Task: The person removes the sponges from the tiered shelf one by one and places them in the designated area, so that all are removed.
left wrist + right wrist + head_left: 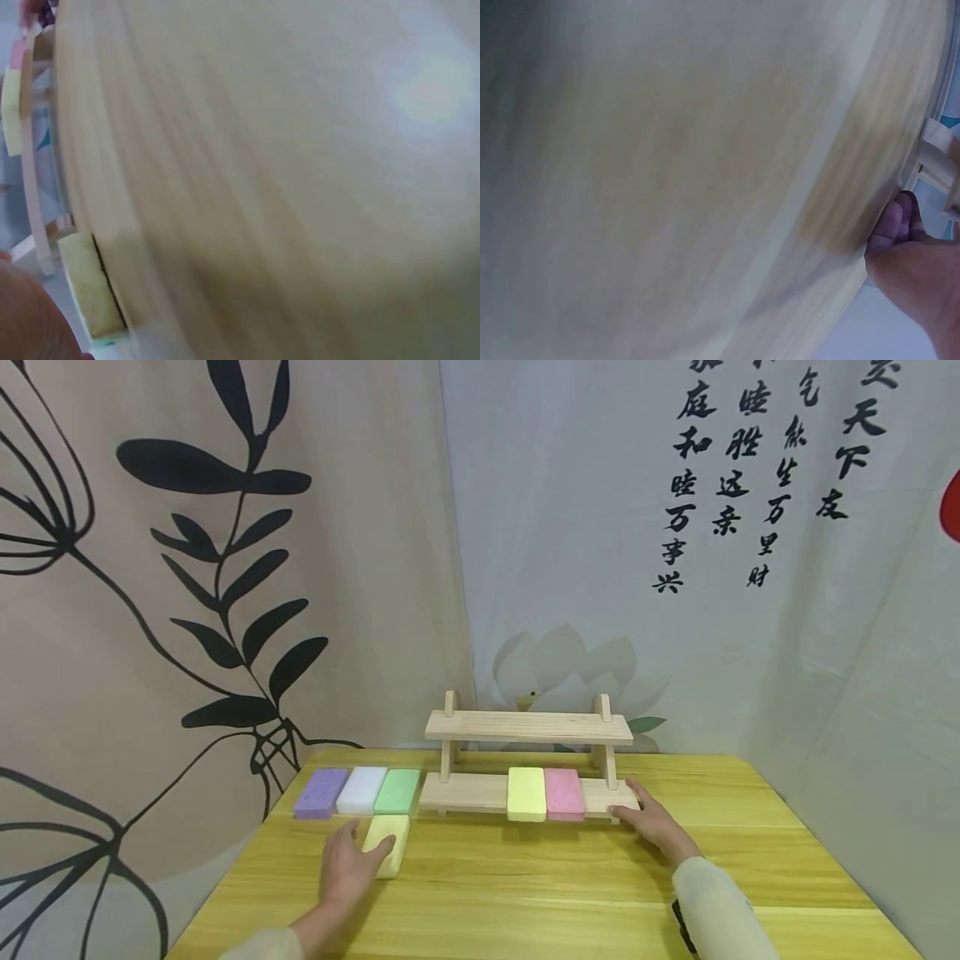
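Observation:
My left hand [347, 867] hovers around a pale yellow sponge [392, 843] on the table, its thumb overlapping the sponge and its fingers spread at the left side. The left wrist view shows that sponge [91, 285] beside the hand [34, 319]. A two-tier wooden shelf [465, 792] stands toward the back, and my right hand [660, 827] holds the right end of its lower board between thumb and fingers. In the right wrist view this hand [911, 255] reaches to the shelf's end. A yellow sponge [527, 793] and a pink sponge [564, 793] lie side by side on the lower board.
Left of the shelf, purple [321, 793], white [362, 791] and green [397, 792] sponges lie in a row on the wooden table [525, 893]. The upper board [525, 727] of the shelf is bare. A printed curtain [360, 527] hangs behind.

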The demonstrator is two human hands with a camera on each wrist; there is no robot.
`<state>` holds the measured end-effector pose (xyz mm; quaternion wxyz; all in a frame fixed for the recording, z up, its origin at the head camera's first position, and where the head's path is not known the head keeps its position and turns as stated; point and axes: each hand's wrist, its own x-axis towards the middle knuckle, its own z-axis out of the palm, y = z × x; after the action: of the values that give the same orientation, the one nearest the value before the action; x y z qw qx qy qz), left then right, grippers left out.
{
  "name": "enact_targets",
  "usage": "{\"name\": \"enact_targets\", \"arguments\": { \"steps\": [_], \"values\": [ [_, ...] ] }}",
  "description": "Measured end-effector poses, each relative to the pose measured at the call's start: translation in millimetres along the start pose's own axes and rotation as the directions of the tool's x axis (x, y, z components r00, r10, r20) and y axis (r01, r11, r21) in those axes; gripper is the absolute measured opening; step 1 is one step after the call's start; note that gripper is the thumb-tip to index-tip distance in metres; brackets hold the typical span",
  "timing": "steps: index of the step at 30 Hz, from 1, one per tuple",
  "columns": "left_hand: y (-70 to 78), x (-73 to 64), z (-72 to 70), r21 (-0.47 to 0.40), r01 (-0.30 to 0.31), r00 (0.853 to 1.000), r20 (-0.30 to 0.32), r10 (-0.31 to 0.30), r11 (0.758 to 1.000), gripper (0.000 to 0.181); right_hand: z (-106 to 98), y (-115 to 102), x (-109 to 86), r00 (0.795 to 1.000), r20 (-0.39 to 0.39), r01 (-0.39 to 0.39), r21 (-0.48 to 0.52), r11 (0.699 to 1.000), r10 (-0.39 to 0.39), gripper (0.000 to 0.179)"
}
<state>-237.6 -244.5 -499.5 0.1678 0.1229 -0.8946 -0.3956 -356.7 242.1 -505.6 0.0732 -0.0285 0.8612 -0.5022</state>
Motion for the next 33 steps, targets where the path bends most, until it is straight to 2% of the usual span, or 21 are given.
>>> {"name": "enact_targets", "arguments": {
  "steps": [5,10,20,29,33],
  "values": [
    [10.4,4.6,5.1,-0.056,-0.019,1.0,-0.01,0.019,0.998,0.078,-1,1,0.3,1.0,0.011,0.012,0.006,1.0,-0.012,0.099],
    [22.9,6.1,14.8,-0.105,-0.022,1.0,-0.003,0.022,0.994,0.075,0,2,1.7,1.0,0.006,-0.011,0.024,1.0,0.011,0.095],
    [53.5,5.5,40.0,-0.195,-0.03,1.0,-0.004,0.03,0.98,0.075,1,1,-0.2,1.0,-0.002,0.012,0.024,1.0,-0.012,0.093],
    [69.2,10.1,63.1,-0.253,-0.058,0.998,-0.003,0.059,0.966,0.078,1,-1,-0.3,1.0,-0.002,-0.002,0.008,1.0,0.002,0.095],
    [80.7,9.8,71.7,-0.291,-0.056,0.998,0.001,0.059,0.955,0.077,2,-2,-0.4,1.0,0.001,-0.014,0.018,1.0,0.014,0.094]
  ]
}}
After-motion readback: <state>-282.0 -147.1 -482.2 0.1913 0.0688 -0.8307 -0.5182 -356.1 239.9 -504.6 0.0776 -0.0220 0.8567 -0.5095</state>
